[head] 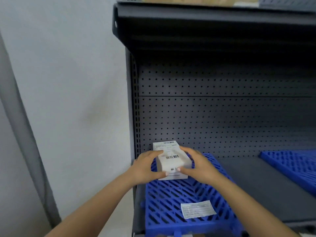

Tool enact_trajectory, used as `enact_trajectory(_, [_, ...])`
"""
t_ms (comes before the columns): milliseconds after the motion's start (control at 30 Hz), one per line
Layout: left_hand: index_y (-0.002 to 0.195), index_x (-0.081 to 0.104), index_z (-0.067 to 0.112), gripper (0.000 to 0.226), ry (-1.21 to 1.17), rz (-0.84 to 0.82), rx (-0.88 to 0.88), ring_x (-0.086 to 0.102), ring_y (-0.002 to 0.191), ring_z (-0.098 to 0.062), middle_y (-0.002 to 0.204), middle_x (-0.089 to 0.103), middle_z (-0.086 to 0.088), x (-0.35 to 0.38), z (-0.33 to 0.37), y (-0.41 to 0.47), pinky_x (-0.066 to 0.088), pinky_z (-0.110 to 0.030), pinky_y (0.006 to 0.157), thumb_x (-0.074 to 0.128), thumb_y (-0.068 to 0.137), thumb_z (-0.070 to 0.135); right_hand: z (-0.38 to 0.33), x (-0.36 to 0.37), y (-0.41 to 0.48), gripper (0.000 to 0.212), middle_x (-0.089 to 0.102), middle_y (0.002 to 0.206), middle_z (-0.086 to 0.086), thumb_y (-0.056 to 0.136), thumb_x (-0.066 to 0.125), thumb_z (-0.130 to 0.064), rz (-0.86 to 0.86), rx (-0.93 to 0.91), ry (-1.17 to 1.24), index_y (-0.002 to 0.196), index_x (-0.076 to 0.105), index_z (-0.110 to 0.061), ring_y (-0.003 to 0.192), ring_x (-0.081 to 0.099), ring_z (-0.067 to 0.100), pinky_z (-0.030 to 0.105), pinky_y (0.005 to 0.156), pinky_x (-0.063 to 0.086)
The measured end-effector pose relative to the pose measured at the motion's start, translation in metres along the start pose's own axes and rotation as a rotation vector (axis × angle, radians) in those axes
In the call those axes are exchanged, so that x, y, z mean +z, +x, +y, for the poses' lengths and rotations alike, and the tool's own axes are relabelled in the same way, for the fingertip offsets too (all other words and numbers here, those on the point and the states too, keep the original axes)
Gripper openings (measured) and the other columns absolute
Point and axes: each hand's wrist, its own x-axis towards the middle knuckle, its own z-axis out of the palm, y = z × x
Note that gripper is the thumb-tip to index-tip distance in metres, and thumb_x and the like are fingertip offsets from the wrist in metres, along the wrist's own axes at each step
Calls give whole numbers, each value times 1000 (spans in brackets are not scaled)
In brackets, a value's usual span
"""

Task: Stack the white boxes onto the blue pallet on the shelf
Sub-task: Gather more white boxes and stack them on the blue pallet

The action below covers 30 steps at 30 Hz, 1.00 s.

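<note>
Left hand and right hand clasp a white box between them, over the blue pallet.
Each hand's fingers curl round a side, thumbs on the near face, likely squaring it on a lower box showing just under the thumbs; a second box stands just beyond the fingertips. Both upper boxes carry barcode labels, print too blurred to read, like the paper slip below the right wrist.

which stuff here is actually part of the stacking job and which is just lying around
Part of the job: white box, gripped by the left hand and right hand; blue pallet below it; shelf.

Just lying about: second blue pallet to the right; paper label on the near pallet; blurred tan item on top.
</note>
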Motion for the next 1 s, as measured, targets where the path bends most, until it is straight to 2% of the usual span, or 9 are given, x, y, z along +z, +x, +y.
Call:
enact_trajectory(67, [144,28,39,92,1,27,54,26,137,-13,148,32,12,-3,2,0,25,-41,115,66,67,67,-3,-4,-6,72,40,127,-14,81,76,-32,26,-2,-5,139,35,-41,129,39,9,21,100,34])
enact_trajectory(133, [145,28,36,86,31,62,107,22,138,-13,148,31,11,-7,10,-2,21,-39,117,69,73,59,-8,-11,-13,73,38,132,-13,81,76,-33,38,12,-25,140,34,-41,131,37,10,25,104,35])
enact_trajectory(200, [144,29,37,86,45,99,155,22,139,-13,147,32,12,-10,21,-7,21,-41,116,64,70,66,-13,-20,-21,77,34,144,-8,80,75,-37,52,23,-59,144,31,-38,134,35,12,29,107,35])
enact_trajectory(300, [140,34,40,85,11,159,222,25,136,-9,141,34,19,-12,41,-16,22,-43,115,51,65,75,-19,-36,-39,79,33,144,-9,80,75,-41,79,16,-91,145,30,-40,134,35,10,24,103,34])
enact_trajectory(400, [140,32,45,78,-12,190,280,18,137,-3,142,27,24,-10,67,-25,17,-38,117,51,69,74,-26,-56,-64,77,34,136,-17,80,74,-42,117,2,-98,144,31,-43,129,35,5,22,99,37])
enact_trajectory(533, [138,27,51,72,-70,195,310,13,137,2,146,24,25,-4,116,-38,18,-25,113,57,75,68,-28,-83,-112,77,32,140,-20,80,73,-45,157,-17,-104,144,30,-45,130,35,3,19,101,33])
enact_trajectory(667, [139,24,52,72,-33,172,328,13,141,-3,146,22,26,20,173,-58,18,-37,118,53,77,71,-24,-116,-176,77,30,142,-21,81,72,-46,170,1,-128,144,27,-45,132,34,3,22,105,34])
enact_trajectory(900, [140,31,45,68,-91,178,405,15,141,-7,148,28,18,56,291,-105,17,-37,115,62,81,57,-18,-181,-292,76,31,144,-17,81,71,-47,246,39,-217,144,28,-44,131,36,5,29,107,37])
enact_trajectory(1000, [140,32,44,68,-106,176,438,16,140,-7,148,29,18,68,331,-123,20,-39,116,62,81,58,-17,-204,-336,75,33,139,-19,82,71,-44,293,43,-246,145,30,-41,126,38,2,21,102,35])
